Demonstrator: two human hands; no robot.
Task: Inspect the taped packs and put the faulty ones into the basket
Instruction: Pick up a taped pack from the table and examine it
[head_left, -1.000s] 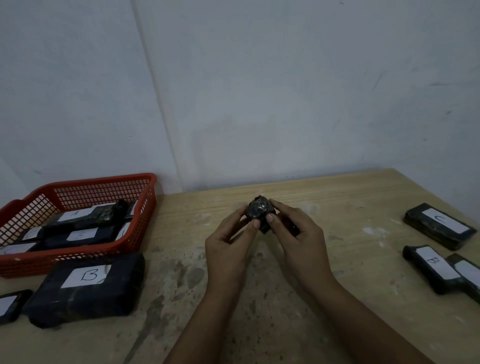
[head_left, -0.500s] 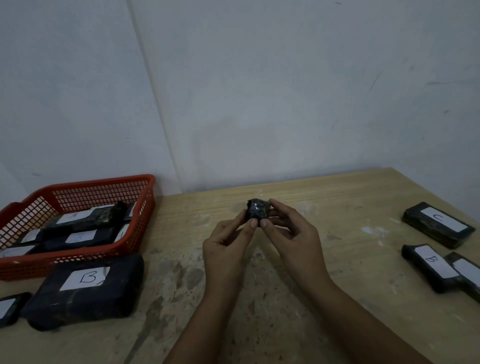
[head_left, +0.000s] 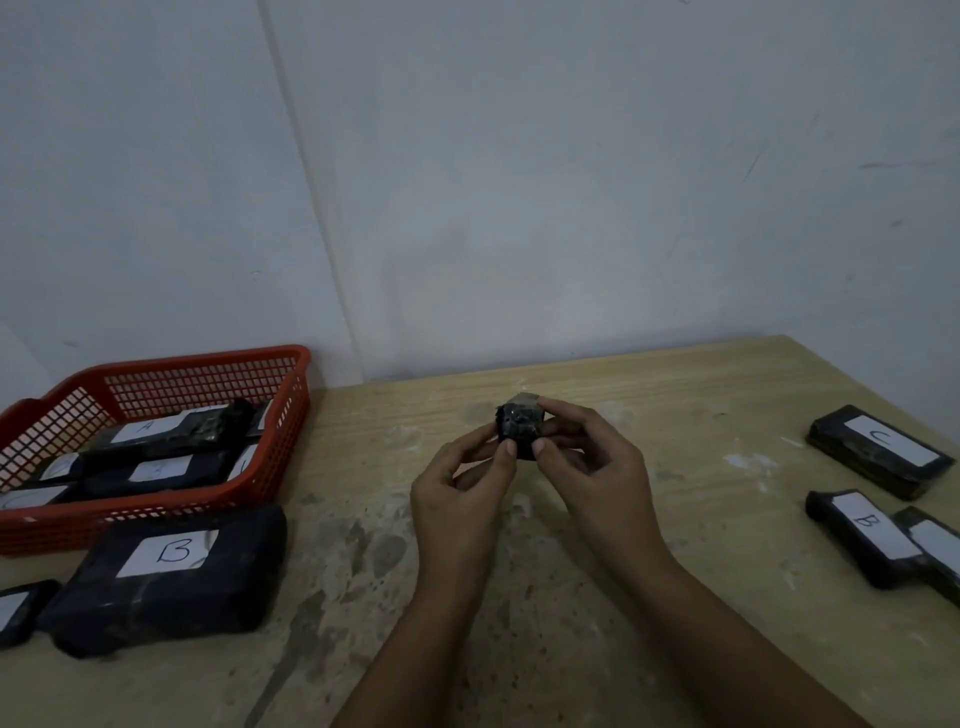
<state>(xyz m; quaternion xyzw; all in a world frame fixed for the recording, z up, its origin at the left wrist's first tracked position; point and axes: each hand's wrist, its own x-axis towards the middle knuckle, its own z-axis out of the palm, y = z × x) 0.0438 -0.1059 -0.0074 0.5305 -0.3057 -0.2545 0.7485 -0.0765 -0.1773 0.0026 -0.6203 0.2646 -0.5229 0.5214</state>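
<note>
I read B on the big pack (head_left: 166, 571) at the desk's left edge, A on a pack (head_left: 171, 434) in the basket (head_left: 156, 512), and C (head_left: 878, 449) and B (head_left: 862, 535) on packs at the right edge.

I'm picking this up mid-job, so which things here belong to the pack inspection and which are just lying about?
Part of the job:
- small pack, pinched by left hand and right hand
- red basket, several packs inside
- big B pack
- C pack
- slim B pack

Just there:
- wooden table, stained
- white wall
</note>
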